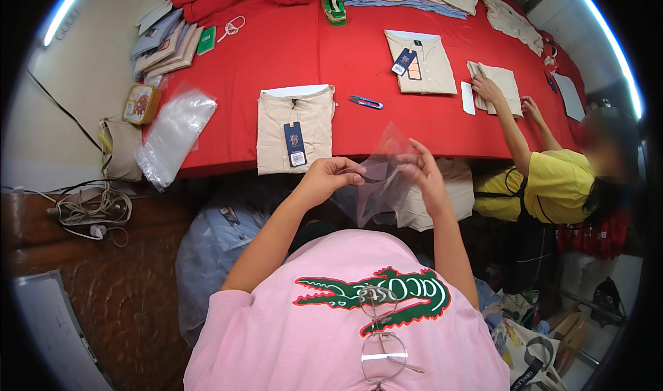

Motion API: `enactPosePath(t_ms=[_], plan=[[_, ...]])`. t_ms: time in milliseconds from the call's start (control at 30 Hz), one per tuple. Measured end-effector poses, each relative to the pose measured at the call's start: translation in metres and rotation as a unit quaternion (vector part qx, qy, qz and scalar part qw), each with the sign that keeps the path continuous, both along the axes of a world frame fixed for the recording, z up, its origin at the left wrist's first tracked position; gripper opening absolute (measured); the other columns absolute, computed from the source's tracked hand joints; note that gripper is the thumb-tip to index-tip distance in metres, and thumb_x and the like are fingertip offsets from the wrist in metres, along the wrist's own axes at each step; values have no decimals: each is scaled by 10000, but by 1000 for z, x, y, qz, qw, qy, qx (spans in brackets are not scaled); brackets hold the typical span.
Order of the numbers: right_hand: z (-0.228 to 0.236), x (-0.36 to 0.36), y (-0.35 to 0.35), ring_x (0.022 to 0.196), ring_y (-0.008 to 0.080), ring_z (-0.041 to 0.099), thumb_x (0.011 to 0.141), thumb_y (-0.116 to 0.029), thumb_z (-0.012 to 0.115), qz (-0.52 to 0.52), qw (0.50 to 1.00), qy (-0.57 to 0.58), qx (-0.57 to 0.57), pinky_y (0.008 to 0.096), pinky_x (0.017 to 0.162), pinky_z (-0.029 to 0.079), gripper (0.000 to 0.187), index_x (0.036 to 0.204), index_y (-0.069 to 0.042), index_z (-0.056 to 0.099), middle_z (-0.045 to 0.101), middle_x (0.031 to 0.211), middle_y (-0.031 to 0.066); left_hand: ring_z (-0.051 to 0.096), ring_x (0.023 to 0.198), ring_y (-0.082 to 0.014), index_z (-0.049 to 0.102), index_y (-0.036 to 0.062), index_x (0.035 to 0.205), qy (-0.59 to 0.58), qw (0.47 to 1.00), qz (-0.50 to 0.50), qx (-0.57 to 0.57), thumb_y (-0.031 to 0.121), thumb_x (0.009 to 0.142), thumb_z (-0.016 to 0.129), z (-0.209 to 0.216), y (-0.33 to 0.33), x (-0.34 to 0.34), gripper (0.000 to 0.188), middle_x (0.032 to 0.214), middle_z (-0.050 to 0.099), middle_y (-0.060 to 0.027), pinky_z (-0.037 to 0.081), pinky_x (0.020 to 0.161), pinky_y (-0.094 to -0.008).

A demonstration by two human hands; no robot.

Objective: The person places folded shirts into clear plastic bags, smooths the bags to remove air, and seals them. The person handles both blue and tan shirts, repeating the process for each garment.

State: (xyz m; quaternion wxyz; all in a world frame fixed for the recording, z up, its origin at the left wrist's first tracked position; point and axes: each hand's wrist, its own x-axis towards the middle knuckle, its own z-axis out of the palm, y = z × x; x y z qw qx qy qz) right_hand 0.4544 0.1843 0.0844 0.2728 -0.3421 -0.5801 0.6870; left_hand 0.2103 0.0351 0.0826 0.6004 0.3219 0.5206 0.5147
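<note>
Between my two hands, in front of the table's near edge, hangs a clear plastic bag (pixel 385 184). My left hand (pixel 333 181) pinches it at one side with thumb and fingers. My right hand (pixel 423 173) is at its other side, fingers bent against the film. Just beyond my left hand lies a folded beige shirt (pixel 314 125) with a white sheet showing at its top and a dark hang tag (pixel 295 144) on its front. A pair of blue thread snips (pixel 366 102) rests to the right of that shirt.
A red-covered table (pixel 235 66) spans the front. A stack of clear bags (pixel 176 132) lies left, beside a patterned tin (pixel 142 104). Another tagged beige shirt (pixel 431 73) lies farther right. A co-worker in yellow (pixel 559 180) handles folded cloth (pixel 510 84). A green tape dispenser (pixel 333 6) stands far back.
</note>
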Motion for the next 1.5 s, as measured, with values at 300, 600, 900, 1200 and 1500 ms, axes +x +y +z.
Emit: enactPosePath(t_ms=[300,600,900,1200,1500], plan=[[-7,11,-8,831,121,716,1007,-46,710,-34,999,-22,-34,259,786,560,143,1066,70,769,764,934,83,662,750,-100,744,-20,1125,14,995,87,-45,134,974,779,-11,-8,-4,218,877,724,-41,537,730,-253],[10,13,6,677,99,618,1069,-201,690,-31,997,33,-61,278,677,543,224,953,-14,731,684,780,27,629,683,-76,750,30,998,-88,985,80,-123,422,1029,714,-12,-21,-25,395,757,669,-24,515,546,-245],[8,47,28,826,130,720,1083,-158,649,-207,968,125,-63,309,699,609,126,1121,-54,711,742,956,42,731,946,-166,725,14,1089,-51,992,-68,-97,175,976,758,-28,-46,-29,199,1002,774,-80,554,970,-314],[-15,67,14,784,127,700,1102,-154,600,-226,965,115,-70,301,760,582,132,1167,-69,678,757,999,61,731,910,-181,624,97,1206,-257,965,25,-40,329,1098,629,-21,-40,-59,256,970,723,-40,603,731,-335],[-26,81,-24,553,141,649,1113,-202,580,-286,951,-12,-120,262,614,543,183,1187,-50,649,753,919,94,630,1362,-376,331,37,1643,-228,972,39,-38,223,1071,632,-31,-65,-3,673,1527,569,-271,529,1124,-474]])
